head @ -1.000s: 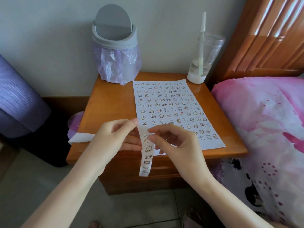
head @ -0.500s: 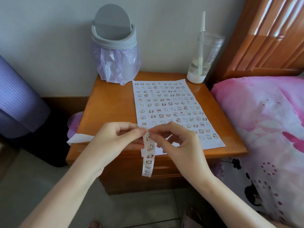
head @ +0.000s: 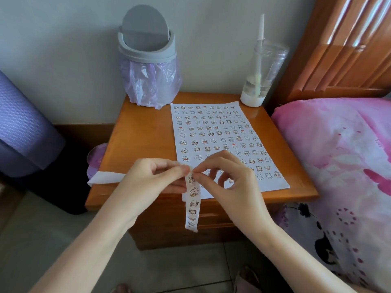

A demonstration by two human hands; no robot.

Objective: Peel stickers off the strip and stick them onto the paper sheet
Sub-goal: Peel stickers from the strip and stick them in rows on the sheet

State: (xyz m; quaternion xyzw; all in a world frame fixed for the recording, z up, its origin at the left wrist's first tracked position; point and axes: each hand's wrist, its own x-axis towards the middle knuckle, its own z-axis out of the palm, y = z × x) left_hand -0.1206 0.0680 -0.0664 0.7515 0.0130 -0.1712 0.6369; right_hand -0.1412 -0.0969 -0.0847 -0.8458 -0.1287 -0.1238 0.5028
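A white paper sheet covered with several rows of small cartoon stickers lies on the wooden nightstand. My left hand pinches the white sticker strip near its top, and the strip's printed end hangs down over the nightstand's front edge. The strip's bare end trails out to the left past the nightstand's side. My right hand pinches at the topmost sticker on the strip with thumb and forefinger, just in front of the sheet's near left corner.
A grey swing-lid bin with a purple liner stands at the nightstand's back left. A clear cup with a straw sits at the back right. Pink bedding borders the right side, a purple rolled mat the left.
Both hands have come closer together at the strip's top; the right thumb and forefinger have closed on the topmost sticker. The strip has shifted slightly.
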